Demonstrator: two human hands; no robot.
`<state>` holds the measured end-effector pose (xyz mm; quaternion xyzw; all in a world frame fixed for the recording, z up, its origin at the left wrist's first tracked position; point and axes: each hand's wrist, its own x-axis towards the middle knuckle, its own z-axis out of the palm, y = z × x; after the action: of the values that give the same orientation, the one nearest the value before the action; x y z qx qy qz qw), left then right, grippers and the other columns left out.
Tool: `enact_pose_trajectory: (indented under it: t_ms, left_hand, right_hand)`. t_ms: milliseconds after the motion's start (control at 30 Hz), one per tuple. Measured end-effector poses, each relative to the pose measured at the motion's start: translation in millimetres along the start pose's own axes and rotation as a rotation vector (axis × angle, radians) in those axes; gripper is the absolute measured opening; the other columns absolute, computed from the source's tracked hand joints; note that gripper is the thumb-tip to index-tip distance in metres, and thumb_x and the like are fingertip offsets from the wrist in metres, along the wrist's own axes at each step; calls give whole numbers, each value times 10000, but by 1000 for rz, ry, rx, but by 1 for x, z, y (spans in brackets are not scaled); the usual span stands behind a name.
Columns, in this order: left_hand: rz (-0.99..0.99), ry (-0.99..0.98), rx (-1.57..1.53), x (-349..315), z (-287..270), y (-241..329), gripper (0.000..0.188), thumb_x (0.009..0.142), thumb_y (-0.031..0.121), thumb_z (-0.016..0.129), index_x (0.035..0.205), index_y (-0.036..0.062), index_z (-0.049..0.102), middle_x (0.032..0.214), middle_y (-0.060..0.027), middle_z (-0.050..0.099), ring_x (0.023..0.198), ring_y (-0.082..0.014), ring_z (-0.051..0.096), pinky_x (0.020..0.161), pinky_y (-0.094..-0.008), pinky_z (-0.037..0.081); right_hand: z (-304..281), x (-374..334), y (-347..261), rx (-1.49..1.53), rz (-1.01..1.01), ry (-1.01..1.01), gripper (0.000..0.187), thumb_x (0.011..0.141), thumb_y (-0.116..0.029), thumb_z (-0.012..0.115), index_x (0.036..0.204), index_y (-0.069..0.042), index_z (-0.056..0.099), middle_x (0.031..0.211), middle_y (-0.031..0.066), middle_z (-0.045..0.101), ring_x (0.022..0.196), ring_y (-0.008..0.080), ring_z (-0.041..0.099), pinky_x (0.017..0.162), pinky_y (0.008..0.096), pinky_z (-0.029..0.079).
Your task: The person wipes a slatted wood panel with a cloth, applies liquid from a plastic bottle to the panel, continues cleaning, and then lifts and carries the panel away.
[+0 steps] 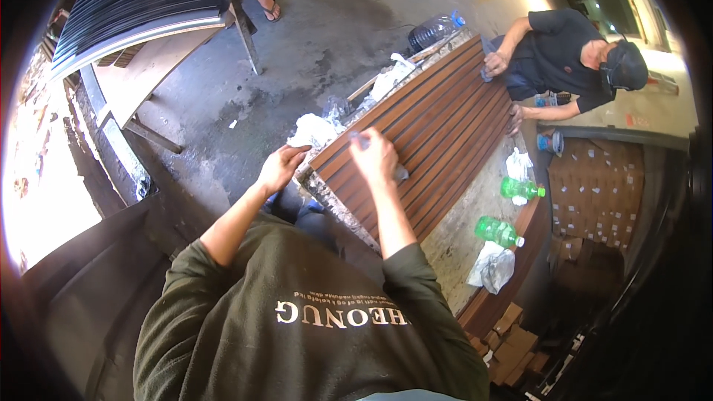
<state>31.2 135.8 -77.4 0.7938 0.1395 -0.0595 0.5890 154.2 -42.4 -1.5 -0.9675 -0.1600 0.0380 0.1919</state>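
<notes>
A long reddish-brown slatted panel (pixel 431 130) with dark grooves lies on a rough, pale-edged worktable (pixel 464 208) in front of me. Over its near end is my right hand (pixel 377 160), slightly blurred and closed on a grey piece, like a pad or folded sheet, that shows at the fingertips and beside the palm. My left hand (pixel 281 169) is at the panel's near left corner, fingers bent and drawn together. Whatever may be between those fingers is too small to make out. Just beyond it lies a crumpled white cloth or plastic (pixel 313 131).
Across the panel, a co-worker (pixel 575 56) in dark clothes has both hands on its far end. Two green bottles (pixel 499 231) and a white bag (pixel 492 267) lie along the table's right side. A large blue-capped bottle (pixel 434 31) stands beyond. A dark ribbed panel (pixel 141 4) rests on a stand at left.
</notes>
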Motion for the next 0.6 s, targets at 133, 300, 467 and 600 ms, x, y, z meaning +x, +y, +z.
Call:
enact_pose_trajectory:
  t_ms: [133, 300, 467, 600]
  left_hand:
    - [-158, 69, -189, -35, -5, -41, 289, 938, 187, 521, 1182, 58, 608, 1004, -96, 609, 875, -173, 591, 811, -295, 471]
    - [-205, 170, -168, -63, -18, -75, 302, 914, 211, 554, 1159, 45, 613, 1040, -128, 634, 916, -209, 615, 795, -316, 497]
    - [-250, 214, -199, -72, -21, -85, 311, 918, 206, 559, 1175, 36, 599, 956, -84, 655, 849, -149, 599, 741, -289, 506]
    - [-260, 184, -141, -68, -24, -71, 302, 882, 219, 582, 1124, 44, 628, 970, -152, 667, 877, -222, 632, 800, -328, 486]
  right_hand:
    - [21, -46, -28, 53, -165, -322, 224, 764, -326, 674, 876, -137, 632, 799, 114, 684, 749, 279, 674, 695, 397, 535]
    - [-2, 23, 18, -53, 131, -86, 261, 782, -341, 654, 882, -102, 622, 801, 143, 682, 755, 285, 677, 666, 411, 529]
    - [25, -35, -32, 14, -184, -337, 233, 769, -316, 666, 895, -126, 615, 823, 135, 686, 757, 289, 678, 694, 409, 535]
    - [9, -5, -2, -25, -51, -168, 245, 786, -322, 657, 898, -109, 615, 815, 128, 686, 747, 266, 678, 683, 402, 535]
